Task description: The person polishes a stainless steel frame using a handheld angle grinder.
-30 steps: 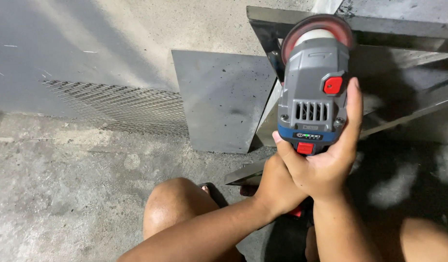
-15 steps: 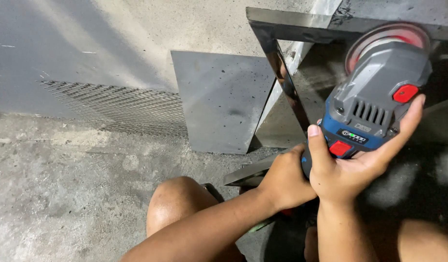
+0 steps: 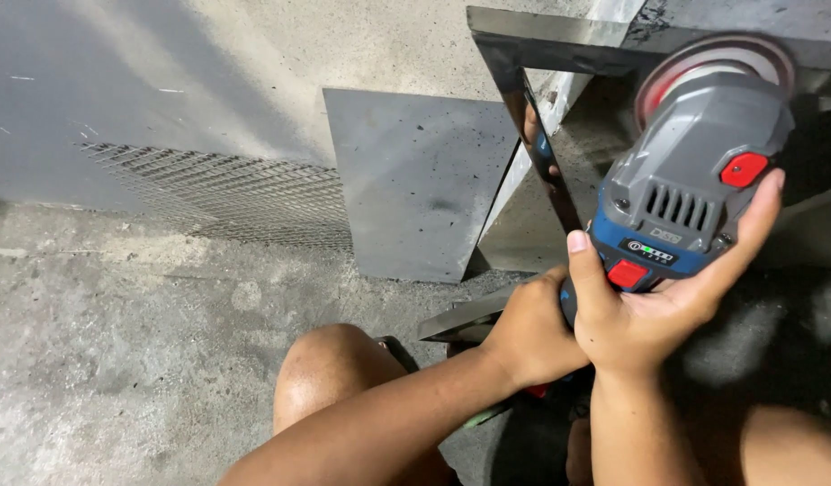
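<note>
A grey and blue angle grinder (image 3: 694,171) with red buttons and a red-rimmed disc points up toward a dark metal frame (image 3: 541,45) at the upper right. My right hand (image 3: 654,306) wraps the grinder's body from below, thumb on the left side, fingers up its right side. My left hand (image 3: 532,328) grips the grinder's rear handle lower down, mostly hidden behind the right hand. The disc sits close to the frame's top bar; whether it touches I cannot tell.
A flat grey steel plate (image 3: 415,180) leans against the concrete wall. A sheet of expanded metal mesh (image 3: 217,193) lies along the wall's foot at left. My bare knee (image 3: 330,378) is at the bottom centre over the rough concrete floor (image 3: 118,342).
The grinder has swung from the centre to the right and tilted, with both hands following it. Its disc now sits under the frame's top bar.
</note>
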